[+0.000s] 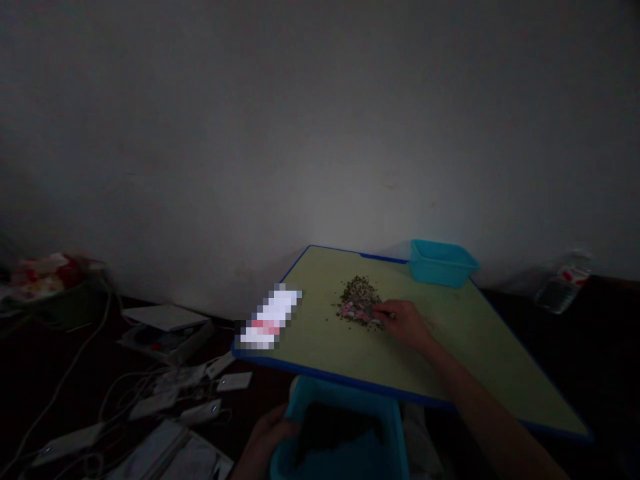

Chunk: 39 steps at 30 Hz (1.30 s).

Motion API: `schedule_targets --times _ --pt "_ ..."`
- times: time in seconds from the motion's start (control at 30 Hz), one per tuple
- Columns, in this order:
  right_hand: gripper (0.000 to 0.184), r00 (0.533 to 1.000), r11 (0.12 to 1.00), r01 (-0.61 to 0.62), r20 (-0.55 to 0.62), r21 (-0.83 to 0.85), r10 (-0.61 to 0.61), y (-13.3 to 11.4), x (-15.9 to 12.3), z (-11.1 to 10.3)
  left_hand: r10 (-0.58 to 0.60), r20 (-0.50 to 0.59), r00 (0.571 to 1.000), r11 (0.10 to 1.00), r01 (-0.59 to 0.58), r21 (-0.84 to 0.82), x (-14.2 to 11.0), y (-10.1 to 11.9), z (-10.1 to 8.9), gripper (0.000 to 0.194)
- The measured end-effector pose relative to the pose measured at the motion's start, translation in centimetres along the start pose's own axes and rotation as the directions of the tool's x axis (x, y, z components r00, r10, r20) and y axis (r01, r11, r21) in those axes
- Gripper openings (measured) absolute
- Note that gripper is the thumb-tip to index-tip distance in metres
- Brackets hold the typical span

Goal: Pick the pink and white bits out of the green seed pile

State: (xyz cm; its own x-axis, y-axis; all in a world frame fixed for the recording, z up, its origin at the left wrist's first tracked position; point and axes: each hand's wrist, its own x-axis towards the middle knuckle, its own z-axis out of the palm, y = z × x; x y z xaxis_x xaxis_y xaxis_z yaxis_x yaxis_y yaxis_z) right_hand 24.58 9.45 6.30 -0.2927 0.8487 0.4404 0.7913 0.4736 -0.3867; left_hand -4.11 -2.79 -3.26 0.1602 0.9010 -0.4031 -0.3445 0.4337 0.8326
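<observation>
A loose pile of small dark and pale bits (361, 293), with some pink pieces among them, lies spread on the pale yellow tabletop (320, 347). My right hand (404, 323) reaches in from the right, its fingertips pinched together at the pile's near right edge. What sits between those fingers is too small to make out. Below the table's front edge is a blue plastic bin (345, 393) with a dark mass inside. My left hand (267, 433) grips this bin at its left rim, fingers partly hidden.
Another blue bin (443, 263) stands at the table's back right corner. A pixelated bright screen (270, 320) lies at the left edge. Left of the table are white cables and power strips (200, 410), an open box (165, 333) and a filled green container (75, 307). A wall rises behind.
</observation>
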Motion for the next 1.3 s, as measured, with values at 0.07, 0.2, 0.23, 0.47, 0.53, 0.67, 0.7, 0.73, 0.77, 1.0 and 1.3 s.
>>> schedule_targets --times 0.07,0.2,0.23,0.47,0.53,0.67,0.7,0.73,0.77,1.0,1.3 --pt "0.022 1.0 1.0 -0.015 0.008 0.009 0.015 -0.2 0.0 0.0 -0.005 -0.002 1.0 1.0 0.005 -0.017 0.0 0.0 0.0 0.024" --pt "0.021 1.0 0.999 -0.012 0.015 0.051 0.011 -0.2 -0.1 0.2 -0.014 0.032 0.999 0.999 0.015 -0.029 0.5 -0.4 -0.6 0.021" --pt "0.02 1.0 0.998 -0.01 0.012 0.06 0.009 -0.2 -0.1 0.3 -0.015 0.044 0.999 0.999 0.016 -0.03 0.7 -0.6 -0.9 0.021" --pt "0.022 1.0 1.0 -0.025 -0.001 0.008 0.025 -0.1 0.0 0.3 -0.025 -0.012 1.0 0.999 0.024 -0.04 1.4 -1.7 -1.8 0.025" --pt "0.022 1.0 1.0 -0.011 0.016 0.016 0.011 -0.3 0.0 0.3 -0.016 0.011 1.0 0.999 0.016 -0.031 1.4 -1.7 -1.8 0.023" --pt "0.021 0.999 0.999 0.003 0.034 0.048 -0.004 -0.5 -0.2 0.5 0.001 -0.026 1.0 1.0 -0.002 -0.025 1.5 -1.8 -1.8 0.022" --pt "0.021 0.999 0.998 0.004 0.04 0.056 -0.007 -0.5 -0.2 0.5 0.0 -0.02 1.0 1.0 -0.001 -0.029 1.4 -1.8 -1.8 0.022" --pt "0.021 0.999 0.998 0.006 0.046 0.063 -0.009 -0.6 -0.2 0.5 -0.004 -0.012 1.0 0.999 0.004 -0.037 1.4 -1.9 -1.7 0.024" --pt "0.021 0.999 0.998 0.006 0.046 0.07 -0.009 -0.6 -0.2 0.5 -0.006 0.005 1.0 0.999 0.006 -0.046 1.4 -1.9 -1.7 0.024" --pt "0.021 0.998 0.995 -0.011 0.069 0.099 0.004 -0.8 -0.3 0.5 -0.008 0.035 0.999 1.0 0.009 -0.023 1.4 -1.6 -1.7 0.02" --pt "0.019 0.996 0.997 0.014 0.085 0.069 -0.02 -0.8 -0.3 0.7 -0.005 -0.016 1.0 1.0 0.005 -0.026 1.6 -2.3 -2.1 0.022"
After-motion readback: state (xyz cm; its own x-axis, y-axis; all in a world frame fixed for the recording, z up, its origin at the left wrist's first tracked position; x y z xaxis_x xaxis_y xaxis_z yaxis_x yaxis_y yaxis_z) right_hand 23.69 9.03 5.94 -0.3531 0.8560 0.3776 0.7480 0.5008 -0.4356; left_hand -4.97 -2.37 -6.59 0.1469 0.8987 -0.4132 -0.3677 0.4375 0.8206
